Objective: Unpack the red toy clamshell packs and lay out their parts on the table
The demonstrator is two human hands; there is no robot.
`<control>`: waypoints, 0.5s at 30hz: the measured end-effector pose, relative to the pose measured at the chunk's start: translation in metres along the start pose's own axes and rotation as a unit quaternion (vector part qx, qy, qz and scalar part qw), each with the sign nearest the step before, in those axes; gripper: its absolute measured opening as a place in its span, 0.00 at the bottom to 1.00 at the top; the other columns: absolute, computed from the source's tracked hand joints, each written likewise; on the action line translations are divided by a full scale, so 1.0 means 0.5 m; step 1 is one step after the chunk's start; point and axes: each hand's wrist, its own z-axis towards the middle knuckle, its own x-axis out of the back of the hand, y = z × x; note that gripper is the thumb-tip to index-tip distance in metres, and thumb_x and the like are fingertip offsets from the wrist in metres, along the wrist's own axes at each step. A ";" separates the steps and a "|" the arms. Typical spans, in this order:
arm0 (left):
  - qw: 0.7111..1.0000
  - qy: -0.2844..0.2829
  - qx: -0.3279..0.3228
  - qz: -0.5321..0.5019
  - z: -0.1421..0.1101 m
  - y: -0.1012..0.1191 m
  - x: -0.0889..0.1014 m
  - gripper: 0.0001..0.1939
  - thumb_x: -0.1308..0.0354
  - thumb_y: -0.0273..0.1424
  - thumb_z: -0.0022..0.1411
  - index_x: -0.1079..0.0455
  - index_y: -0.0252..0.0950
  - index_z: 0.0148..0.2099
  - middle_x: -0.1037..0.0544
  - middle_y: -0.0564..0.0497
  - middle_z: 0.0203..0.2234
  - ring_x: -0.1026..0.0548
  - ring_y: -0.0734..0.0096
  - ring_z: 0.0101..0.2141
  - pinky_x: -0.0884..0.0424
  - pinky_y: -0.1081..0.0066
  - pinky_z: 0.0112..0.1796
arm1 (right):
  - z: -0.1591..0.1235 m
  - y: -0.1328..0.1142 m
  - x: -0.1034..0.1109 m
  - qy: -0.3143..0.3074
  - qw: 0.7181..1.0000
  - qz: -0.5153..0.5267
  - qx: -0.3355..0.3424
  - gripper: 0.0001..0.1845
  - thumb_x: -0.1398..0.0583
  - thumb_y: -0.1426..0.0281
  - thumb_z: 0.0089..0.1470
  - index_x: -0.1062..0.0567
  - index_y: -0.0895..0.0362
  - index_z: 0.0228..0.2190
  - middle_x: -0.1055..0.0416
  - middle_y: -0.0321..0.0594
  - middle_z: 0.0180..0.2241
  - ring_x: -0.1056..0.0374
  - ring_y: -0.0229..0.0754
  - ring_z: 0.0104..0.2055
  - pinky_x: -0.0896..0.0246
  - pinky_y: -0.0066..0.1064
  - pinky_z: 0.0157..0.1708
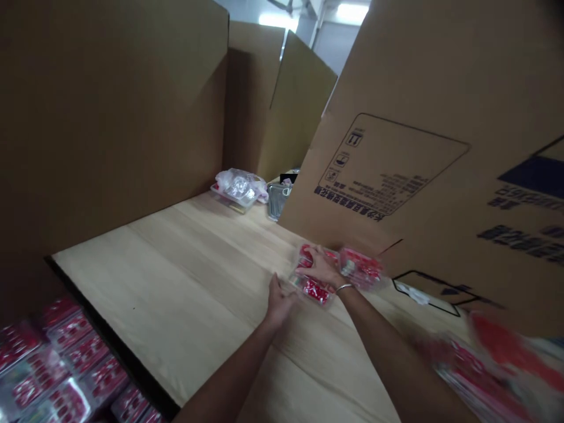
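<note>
My right hand [319,267], with a thin metal bangle [344,287] at the wrist, lies over a clear plastic pack of red items [311,289] and grips it. A second pack of the same kind [361,269] sits just to the right, touching the first. My left hand [281,302] rests on the light wood table [176,282], its fingertips at the near edge of the gripped pack. Its fingers hold nothing that I can see.
Tall cardboard panels [110,117] stand along the left and back, and a printed carton flap [388,164] leans in from the right. A bagged tray [238,188] and a metal tray [277,200] lie at the back. Several red packs [74,358] fill the lower left; a blurred pack [484,370] is at lower right.
</note>
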 end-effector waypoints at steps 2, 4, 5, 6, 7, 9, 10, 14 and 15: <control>0.999 -0.010 -0.032 0.014 0.049 0.014 -0.018 0.50 0.34 0.26 0.41 0.53 0.31 0.65 0.42 0.38 0.61 0.42 0.58 0.60 0.43 0.68 0.56 | -0.004 0.002 -0.004 0.009 1.000 0.014 0.005 0.37 0.32 0.55 0.40 0.32 0.56 0.51 0.40 0.47 0.52 0.38 0.49 0.52 0.42 0.38 0.50; 0.998 -0.031 -0.044 0.026 0.082 0.024 -0.033 0.47 0.32 0.26 0.38 0.45 0.33 0.61 0.32 0.41 0.53 0.35 0.57 0.54 0.39 0.66 0.52 | 0.001 0.009 -0.001 0.012 0.999 0.029 0.011 0.37 0.32 0.54 0.40 0.31 0.56 0.50 0.38 0.46 0.50 0.37 0.48 0.50 0.41 0.37 0.49; 0.998 -0.046 -0.045 0.030 0.091 0.025 -0.038 0.42 0.32 0.26 0.37 0.40 0.34 0.58 0.27 0.45 0.46 0.32 0.59 0.50 0.36 0.66 0.49 | 0.007 0.015 0.004 0.011 0.999 0.039 0.015 0.34 0.34 0.53 0.42 0.30 0.56 0.49 0.36 0.45 0.49 0.36 0.47 0.49 0.41 0.37 0.49; 0.997 -0.062 -0.044 0.030 0.095 0.025 -0.040 0.36 0.32 0.27 0.37 0.35 0.35 0.53 0.25 0.48 0.40 0.29 0.61 0.44 0.34 0.67 0.46 | 0.016 0.024 0.011 0.010 0.999 0.050 0.018 0.30 0.36 0.53 0.46 0.28 0.56 0.47 0.34 0.44 0.47 0.35 0.46 0.48 0.40 0.36 0.48; 0.995 -0.080 -0.042 0.029 0.093 0.024 -0.038 0.29 0.32 0.28 0.38 0.32 0.35 0.46 0.25 0.51 0.33 0.28 0.64 0.39 0.33 0.68 0.42 | 0.027 0.034 0.019 0.012 0.998 0.061 0.021 0.25 0.39 0.53 0.50 0.27 0.55 0.46 0.33 0.43 0.45 0.35 0.45 0.47 0.41 0.35 0.48; 0.993 -0.112 -0.032 0.023 0.072 0.020 -0.014 0.19 0.32 0.30 0.38 0.31 0.34 0.36 0.27 0.55 0.25 0.29 0.69 0.31 0.33 0.71 0.35 | 0.052 0.059 0.036 0.019 0.996 0.083 0.016 0.20 0.44 0.56 0.56 0.26 0.55 0.43 0.31 0.44 0.44 0.35 0.45 0.48 0.43 0.35 0.50; 0.991 -0.127 -0.025 0.019 0.053 0.019 0.008 0.17 0.32 0.32 0.38 0.32 0.34 0.33 0.28 0.55 0.23 0.30 0.71 0.28 0.33 0.72 0.33 | 0.063 0.071 0.043 0.022 0.995 0.094 0.009 0.18 0.44 0.57 0.56 0.25 0.55 0.43 0.30 0.45 0.45 0.36 0.46 0.49 0.44 0.36 0.51; 0.981 -0.194 0.027 0.009 -0.062 0.041 0.138 0.21 0.31 0.40 0.35 0.29 0.33 0.30 0.27 0.53 0.21 0.29 0.70 0.25 0.33 0.70 0.30 | 0.068 0.083 0.036 -0.008 0.987 0.157 -0.023 0.14 0.36 0.59 0.47 0.23 0.55 0.33 0.25 0.45 0.35 0.32 0.50 0.43 0.42 0.39 0.47; 0.978 -0.204 0.040 0.011 -0.091 0.053 0.170 0.22 0.30 0.41 0.34 0.28 0.32 0.30 0.26 0.52 0.21 0.28 0.68 0.25 0.32 0.69 0.30 | 0.053 0.071 0.023 -0.022 0.983 0.181 -0.023 0.13 0.36 0.58 0.46 0.23 0.55 0.30 0.25 0.43 0.32 0.31 0.49 0.40 0.41 0.38 0.45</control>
